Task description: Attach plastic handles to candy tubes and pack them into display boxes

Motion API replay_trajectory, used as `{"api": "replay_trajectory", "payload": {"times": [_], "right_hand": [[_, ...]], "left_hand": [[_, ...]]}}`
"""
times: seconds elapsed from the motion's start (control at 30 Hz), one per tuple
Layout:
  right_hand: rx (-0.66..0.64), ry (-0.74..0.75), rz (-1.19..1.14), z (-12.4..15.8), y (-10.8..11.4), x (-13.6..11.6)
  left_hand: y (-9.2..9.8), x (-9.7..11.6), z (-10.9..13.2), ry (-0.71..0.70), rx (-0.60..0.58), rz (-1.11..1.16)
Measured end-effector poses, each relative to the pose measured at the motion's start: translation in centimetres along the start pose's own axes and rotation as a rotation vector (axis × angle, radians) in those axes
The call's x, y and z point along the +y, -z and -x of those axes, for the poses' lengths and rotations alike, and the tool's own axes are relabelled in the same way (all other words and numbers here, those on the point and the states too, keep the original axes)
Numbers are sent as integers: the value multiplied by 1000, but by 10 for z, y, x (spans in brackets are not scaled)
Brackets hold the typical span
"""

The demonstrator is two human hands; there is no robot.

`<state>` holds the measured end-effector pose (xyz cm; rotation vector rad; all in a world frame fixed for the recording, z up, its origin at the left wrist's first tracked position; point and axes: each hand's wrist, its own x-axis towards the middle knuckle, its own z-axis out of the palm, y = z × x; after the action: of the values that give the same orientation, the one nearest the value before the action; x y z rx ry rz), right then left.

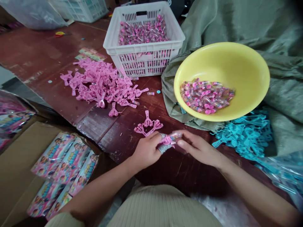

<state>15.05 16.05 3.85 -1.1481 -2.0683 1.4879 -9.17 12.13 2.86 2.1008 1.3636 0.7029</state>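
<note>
The left hand grips a pink clip; between the hands, the right hand pinches a small tube. Best keep clip steady, tube straight; 3 loose clips lie just beyond the left hand.

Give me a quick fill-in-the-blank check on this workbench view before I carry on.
1. The large round bowl holding small tubes is ____ in colour.
2. The caps on those tubes are ____ in colour.
3. In the picture, the white crate stands to the ____ of that bowl.
4. The hand nearer that bowl is the person's own ____ hand.

Missing words: yellow; pink; left; right.
</note>
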Motion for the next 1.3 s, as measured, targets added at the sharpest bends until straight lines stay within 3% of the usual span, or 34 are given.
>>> {"api": "replay_trajectory", "payload": {"times": [0.13, 0.3, 0.47, 0.57, 0.67, 0.73, 0.83, 0.93, 1.03, 1.1, 1.2, 1.3], "right_hand": [[63, 42, 131, 0, 0, 5], [77, -78, 501, -6, 9, 8], [452, -40, 782, -30, 78, 6], [446, -93, 895, -56, 119, 18], [362, -121, 912, -79, 131, 33], [356, -96, 920, -84, 127, 35], [425, -15, 924, -69, 111, 24], [428, 121, 672, -38, 84, 7], [302, 164, 149, -16, 49, 0], [253, 133, -64, -12, 29, 0], [226, 135, -102, -14, 18, -1], [216, 184, 62, -13, 22, -6]], "left_hand": [[-4, -7, -2, 43, 5, 64], [-27, -19, -2, 53, -76, 5], [-37, -25, -2, 11, -84, -165], [-28, -23, -9, 16, 26, -262], [-23, -26, -24, 146, 77, -427], [-25, -33, -33, 211, 50, -512], [-28, -43, -39, 221, 20, -525], [-23, -44, -34, 206, 4, -487], [-11, -31, -28, 143, -33, -212], [-4, -19, -26, 95, -65, 49], [0, -5, -27, 90, -98, 297], [0, -1, -29, 142, -56, 392]]}}
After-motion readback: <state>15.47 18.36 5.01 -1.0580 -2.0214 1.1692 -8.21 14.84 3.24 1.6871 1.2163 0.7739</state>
